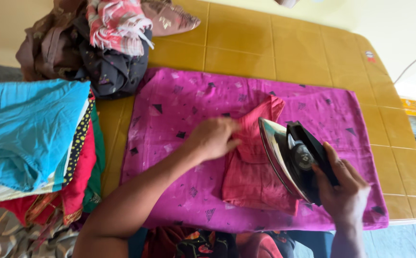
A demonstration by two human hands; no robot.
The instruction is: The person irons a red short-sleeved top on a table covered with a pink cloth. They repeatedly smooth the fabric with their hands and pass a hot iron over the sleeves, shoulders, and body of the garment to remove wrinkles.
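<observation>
A small pink-red garment (253,179) lies folded on a magenta cloth with dark triangles (179,105) spread over a yellow table (246,43). My left hand (213,137) rests on the garment's left edge, fingers curled on the fabric. My right hand (344,188) grips the black handle of a clothes iron (289,157). The iron is tilted up on its side, its shiny soleplate facing left above the garment's right part.
A stack of folded clothes, blue on top (31,129), sits at the left. A heap of crumpled dark, brown and pink-checked clothes (98,43) lies at the back left. A thin cord (411,64) runs at the far right.
</observation>
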